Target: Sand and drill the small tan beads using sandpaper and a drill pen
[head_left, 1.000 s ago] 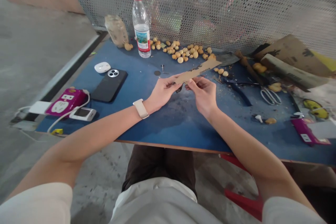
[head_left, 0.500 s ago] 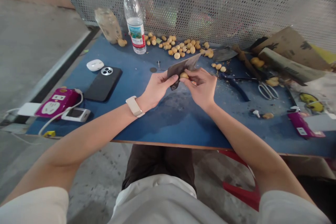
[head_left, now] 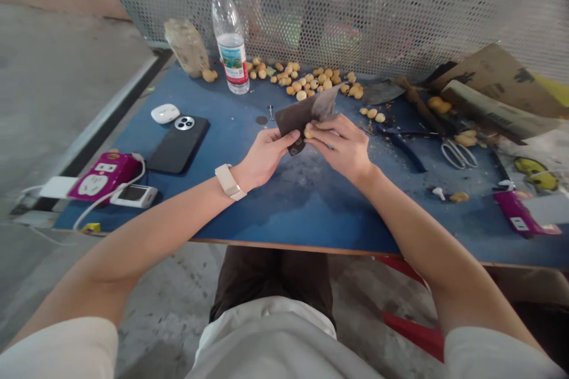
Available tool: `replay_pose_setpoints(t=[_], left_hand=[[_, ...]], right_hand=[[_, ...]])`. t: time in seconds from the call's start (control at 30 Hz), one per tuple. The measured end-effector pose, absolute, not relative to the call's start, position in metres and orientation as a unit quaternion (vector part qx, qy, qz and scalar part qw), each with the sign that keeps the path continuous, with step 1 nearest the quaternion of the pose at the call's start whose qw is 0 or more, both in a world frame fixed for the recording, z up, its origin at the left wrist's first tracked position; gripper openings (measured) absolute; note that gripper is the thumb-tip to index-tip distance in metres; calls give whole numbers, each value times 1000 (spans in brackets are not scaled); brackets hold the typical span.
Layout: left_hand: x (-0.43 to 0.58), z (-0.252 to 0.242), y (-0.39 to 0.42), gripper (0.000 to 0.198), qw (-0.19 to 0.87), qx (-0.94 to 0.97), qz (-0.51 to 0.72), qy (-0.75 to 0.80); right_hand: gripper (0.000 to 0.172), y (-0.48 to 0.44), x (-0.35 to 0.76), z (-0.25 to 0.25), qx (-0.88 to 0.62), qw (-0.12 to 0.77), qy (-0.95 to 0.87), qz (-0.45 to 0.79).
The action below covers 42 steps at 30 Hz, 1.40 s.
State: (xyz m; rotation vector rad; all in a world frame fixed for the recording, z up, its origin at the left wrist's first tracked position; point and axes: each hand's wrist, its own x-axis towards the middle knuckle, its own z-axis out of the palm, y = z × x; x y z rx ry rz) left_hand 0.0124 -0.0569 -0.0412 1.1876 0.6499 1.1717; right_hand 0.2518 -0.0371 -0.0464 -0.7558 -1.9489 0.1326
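My left hand (head_left: 267, 157), with a pale band on its wrist, is closed on a dark, bent sheet of sandpaper (head_left: 302, 111) above the middle of the table. The thumb lies on the near face of the sheet. Pinched in my right hand (head_left: 344, 148) is a small tan gourd (head_left: 307, 132), held against the sandpaper. Fingers cover most of the gourd. Beyond the hands lie several similar small gourds (head_left: 302, 95) in a loose heap. A small screw-like metal piece (head_left: 271, 111) and a dark disc (head_left: 262, 120) sit just past my left hand.
On the blue table (head_left: 284, 219), a water bottle (head_left: 233, 62) stands near the mesh panel (head_left: 355, 18). At left are a phone (head_left: 180, 145), a white case (head_left: 165, 113) and a purple power strip (head_left: 104, 174). Blue-handled pliers (head_left: 406, 148) and scissors (head_left: 457, 154) lie right.
The sandpaper has tilted, showing more of its dark face, and shifted slightly left. My right fingers have moved left with the gourd along it. The whole view has shifted slightly.
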Motion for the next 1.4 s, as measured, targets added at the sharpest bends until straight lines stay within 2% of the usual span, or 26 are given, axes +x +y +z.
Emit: replay_pose_setpoints(t=[0.1,0.27,0.37,0.47,0.6,0.67,0.8,0.93,1.07,1.17,1.27,1.4], left_hand=[[12,-37,-56,60,608,529,516,290],[10,-28,-58,52,503,599,544,303],[10,-25,-59,42,481,615,539,317],[12,-30,-59,35,517,587,538,315],[14,-42,-55,46,594,514,544,294],[13,-46,-53,49,633,485,528,294],[10,-46,-52,50,654,479,511,288],[9,-40,-51,58,611,502,541,287],[12,-39,-47,65,546,541,571,288],[15,-41,-46,63,521,567,572,282],[16,-43,-47,58,563,525,576,274],[9,-46,-45,57,647,454,548,275]], right_hand=[[10,-39,245,-48,-361,514,-775,75],[46,-48,215,-60,-433,594,-626,260],[58,-49,206,-64,-441,604,-580,322],[49,-48,214,-61,-432,605,-616,259],[15,-37,239,-51,-392,540,-739,96],[7,-28,250,-49,-352,494,-793,61],[11,-22,252,-48,-331,465,-821,32],[16,-36,232,-48,-394,519,-758,35],[38,-44,212,-53,-411,584,-685,144],[50,-40,208,-58,-415,602,-644,224],[47,-34,215,-58,-412,594,-666,184],[23,-22,230,-55,-364,534,-762,35]])
